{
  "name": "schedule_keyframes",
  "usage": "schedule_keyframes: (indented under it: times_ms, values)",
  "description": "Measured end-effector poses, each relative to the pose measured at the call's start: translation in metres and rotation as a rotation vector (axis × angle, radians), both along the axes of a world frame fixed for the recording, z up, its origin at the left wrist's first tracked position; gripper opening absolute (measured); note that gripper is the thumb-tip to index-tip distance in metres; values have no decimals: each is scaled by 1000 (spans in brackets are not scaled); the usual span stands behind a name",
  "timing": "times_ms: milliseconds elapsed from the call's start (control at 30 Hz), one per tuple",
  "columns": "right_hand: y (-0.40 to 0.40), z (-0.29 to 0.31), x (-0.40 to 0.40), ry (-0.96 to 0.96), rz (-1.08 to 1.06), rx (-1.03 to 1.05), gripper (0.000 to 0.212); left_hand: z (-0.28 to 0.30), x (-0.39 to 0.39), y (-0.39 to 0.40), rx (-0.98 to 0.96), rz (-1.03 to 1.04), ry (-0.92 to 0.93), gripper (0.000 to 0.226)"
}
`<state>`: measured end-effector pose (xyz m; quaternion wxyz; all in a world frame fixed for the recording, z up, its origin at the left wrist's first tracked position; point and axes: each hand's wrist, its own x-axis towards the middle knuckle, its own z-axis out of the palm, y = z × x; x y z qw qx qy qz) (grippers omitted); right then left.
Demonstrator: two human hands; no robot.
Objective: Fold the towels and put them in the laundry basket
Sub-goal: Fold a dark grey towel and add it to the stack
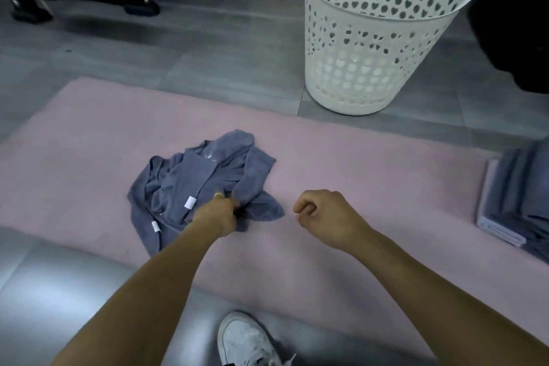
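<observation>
One towel [202, 184] under left hand [218, 215].

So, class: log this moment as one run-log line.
step: picking up towel | left hand: grips crumpled towel on mat | right hand: curled, holds nothing | basket: upright beyond mat | folded stack: at right

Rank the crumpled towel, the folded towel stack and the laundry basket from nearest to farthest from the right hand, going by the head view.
From the right hand:
1. Crumpled towel, just to its left on the pink mat.
2. Folded towel stack, at the mat's right edge.
3. Laundry basket, beyond the mat on the floor.
</observation>
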<state>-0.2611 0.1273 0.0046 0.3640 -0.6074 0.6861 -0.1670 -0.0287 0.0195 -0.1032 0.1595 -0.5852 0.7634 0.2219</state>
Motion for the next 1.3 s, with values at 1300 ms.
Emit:
schedule_keyframes:
  times_ms: [1300]
  values:
    - [109,193,-167,-314,-353,-414,12,276,-193,118,-112,-14,1142,13]
